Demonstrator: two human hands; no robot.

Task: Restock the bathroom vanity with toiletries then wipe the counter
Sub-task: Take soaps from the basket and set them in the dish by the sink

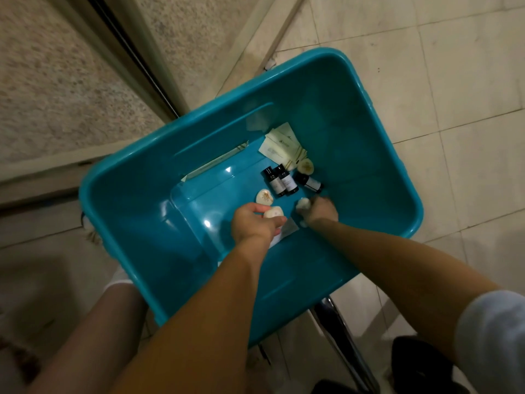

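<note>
Teal plastic tub [136, 200] | L grip [255, 224] holds round soap [273, 213] | R grip [321, 209] holds white lump [303, 205], blurred

Three small dark bottles [279, 182] with pale labels lie on the floor of the tub [369, 115]: two side by side and touching, the third at their 3 o'clock, slanted. At their 12 o'clock is a fanned heap of cream sachets [284, 143], with a round wrapped soap [305, 166] at the heap's 5 o'clock edge. A second soap [264, 197] lies at the bottles' 8 o'clock. The left hand [252, 223] pinches a third soap [274, 212]. The right hand [321, 209] grips a blurred white item [303, 204]. A long packet [218, 163] lies at 10 o'clock.
</note>
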